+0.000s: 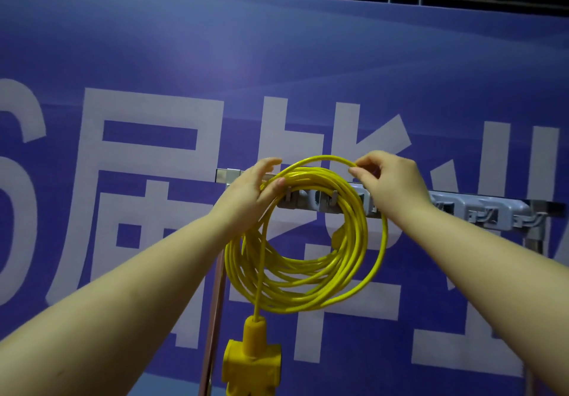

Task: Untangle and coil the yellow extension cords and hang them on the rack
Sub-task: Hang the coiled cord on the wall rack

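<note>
Left hand (249, 186) grips coiled yellow extension cord (308, 241) top-left, right hand (385, 180) pinches its outer loop, against grey hook rack (480, 211).

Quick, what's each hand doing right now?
Left hand: grips the yellow cord coil on its upper left side.
Right hand: pinches the coil's top loop.
</note>
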Available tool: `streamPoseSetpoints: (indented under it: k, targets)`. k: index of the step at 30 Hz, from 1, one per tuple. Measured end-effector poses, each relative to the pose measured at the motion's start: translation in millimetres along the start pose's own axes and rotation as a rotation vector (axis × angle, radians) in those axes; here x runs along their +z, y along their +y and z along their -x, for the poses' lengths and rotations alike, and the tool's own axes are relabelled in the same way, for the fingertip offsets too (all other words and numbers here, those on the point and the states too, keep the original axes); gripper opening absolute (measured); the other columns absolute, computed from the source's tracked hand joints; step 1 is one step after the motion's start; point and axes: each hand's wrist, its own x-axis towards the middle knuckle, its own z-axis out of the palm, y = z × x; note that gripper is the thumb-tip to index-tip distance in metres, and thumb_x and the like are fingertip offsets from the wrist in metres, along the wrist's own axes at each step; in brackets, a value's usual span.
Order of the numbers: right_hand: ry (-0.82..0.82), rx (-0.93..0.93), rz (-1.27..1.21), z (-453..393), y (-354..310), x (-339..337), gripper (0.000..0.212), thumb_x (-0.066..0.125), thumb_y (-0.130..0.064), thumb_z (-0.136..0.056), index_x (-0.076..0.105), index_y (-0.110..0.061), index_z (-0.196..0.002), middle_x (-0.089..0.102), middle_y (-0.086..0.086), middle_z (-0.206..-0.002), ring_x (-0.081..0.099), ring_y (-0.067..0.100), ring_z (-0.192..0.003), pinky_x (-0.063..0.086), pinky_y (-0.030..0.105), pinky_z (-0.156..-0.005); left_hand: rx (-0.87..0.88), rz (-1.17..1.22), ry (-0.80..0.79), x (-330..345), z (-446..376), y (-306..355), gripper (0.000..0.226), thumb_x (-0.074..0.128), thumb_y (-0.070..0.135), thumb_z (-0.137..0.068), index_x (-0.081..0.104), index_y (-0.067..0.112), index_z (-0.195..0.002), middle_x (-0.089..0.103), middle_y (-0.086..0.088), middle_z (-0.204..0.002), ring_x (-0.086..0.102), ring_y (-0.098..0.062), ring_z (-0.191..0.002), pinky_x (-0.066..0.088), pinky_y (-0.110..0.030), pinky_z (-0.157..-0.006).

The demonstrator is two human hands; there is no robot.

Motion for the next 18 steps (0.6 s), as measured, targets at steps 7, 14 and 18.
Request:
streamPoseSetpoints:
  k: [7,14,18]
  targets:
    - [-0.009,0.157,0.014,-34,-12,20,0.017,0.064,-0.033,-0.086,0.061,-0.016,-0.090,0.065,0.007,-0.088,0.063,0.023,-0.081,0.055,0.036,-0.070,-0.114,0.185,0.106,-1,-5,-4,0.031,0.043,0.031,-0.099,0.055,0.021,-0.127,0.066,-0.001,-0.110,0.063,-0.015,-0.095,0.053,-0.024,-0.076]
    - [-0.159,0.244,0.172,-47,-10,36,0.021,0.060,-0.033,-0.089,0.066,-0.013,-0.095,0.065,0.008,-0.093,0.059,0.023,-0.084,0.048,0.031,-0.065,-0.201,0.255,0.024,-4,-15,-13,0.038,0.038,0.010,-0.099,0.055,0.023,-0.130,0.065,0.000,-0.110,0.064,-0.012,-0.077,0.054,-0.020,-0.060]
    - [-0.307,0.203,0.114,-39,0,23,0.036,0.045,-0.039,-0.096,0.068,-0.010,-0.095,0.064,0.006,-0.084,0.058,0.019,-0.078,0.043,0.029,-0.065,-0.202,0.259,-0.006,1,-12,-17,0.036,0.039,0.030,-0.101,0.056,0.019,-0.130,0.065,-0.005,-0.113,0.061,-0.017,-0.100,0.053,-0.030,-0.082]
